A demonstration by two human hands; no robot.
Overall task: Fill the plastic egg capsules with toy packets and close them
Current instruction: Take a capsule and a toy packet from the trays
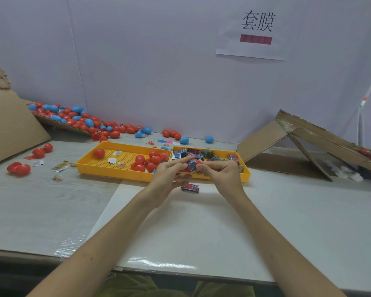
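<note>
My left grip (171, 173) is curling round a red capsule (197, 161). My right grip (219, 175) is pinching a folded packet (192, 166) against its mouth, thumb and forefinger pressed together on the wrapper. Both are hovering just above the near rim of the right tray (245, 171).

I am judging that the packet is going in now. The glossy printed wrapper is looking springy and boxy, so I am thinking it needs tucking corner-first, fully below the rim, before the halves are squeezed. A pinched edge would be stopping the smooth, hard shell from snapping shut.

A pink packet (190, 188) is lying on the white sheet (191, 228) just below my hands. The right tray is holding more packets, and the left tray (124, 145), with its perforated floor, is holding red eggs (147, 161). Round red and blue eggs are heaping at the back left (77, 117) beside brown cardboard (11, 125), with loose ones scattered on the pale counter (41, 202).
</note>
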